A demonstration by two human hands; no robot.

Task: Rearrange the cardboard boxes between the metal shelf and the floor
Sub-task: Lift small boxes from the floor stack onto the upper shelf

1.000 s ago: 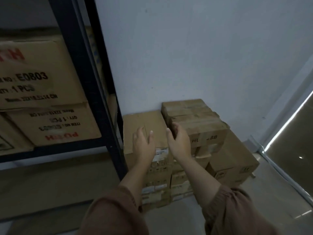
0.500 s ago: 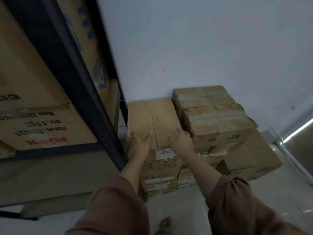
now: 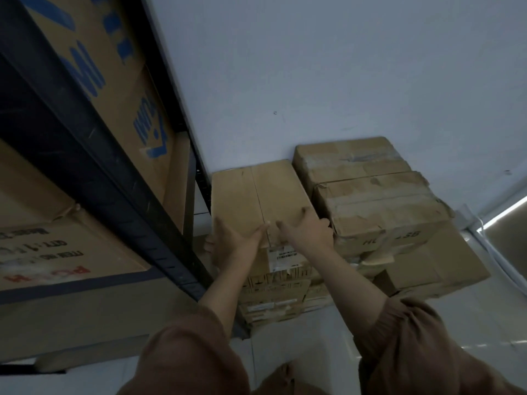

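Left hand, right hand slid back, gripping top box, lengthwise toward wall

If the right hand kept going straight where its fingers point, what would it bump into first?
The right hand holds the top box. Going straight on, it would slide along that box's right edge and probably reach the wall behind; depth is hard to judge.
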